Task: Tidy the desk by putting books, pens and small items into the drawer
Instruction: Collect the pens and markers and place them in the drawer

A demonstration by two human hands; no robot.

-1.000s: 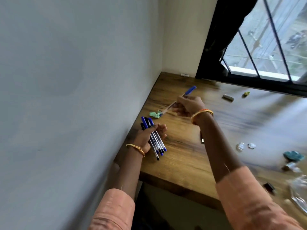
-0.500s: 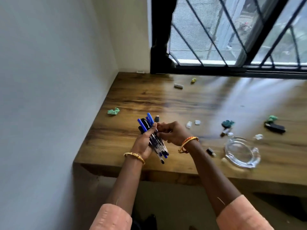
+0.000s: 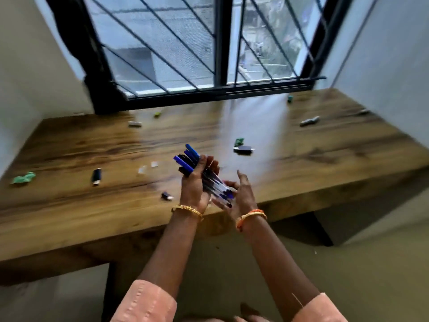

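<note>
My left hand (image 3: 196, 182) grips a bundle of blue-capped pens (image 3: 204, 175) above the front edge of the wooden desk (image 3: 92, 147). The caps point up and away from me; the tips point down toward my right hand (image 3: 239, 194). That hand is spread open, its palm cupped against the lower ends of the pens. Small items lie scattered on the desk: a black stick (image 3: 96, 176), a small dark piece (image 3: 167, 195), a black block (image 3: 243, 149) with a green scrap (image 3: 239, 141) behind it. No drawer is in view.
A green crumpled scrap (image 3: 23, 178) lies at the desk's left edge. Two pale bits (image 3: 147, 167) sit mid-desk. Grey pieces (image 3: 135, 123) (image 3: 309, 121) and a yellow-green bit (image 3: 157, 114) lie near the barred window (image 3: 220, 54). Walls close both sides.
The view has swung right, to the middle of the desk. My right hand added a pen to the bundle, then let go and opened under the pen tips. The bundle now sits further right.
</note>
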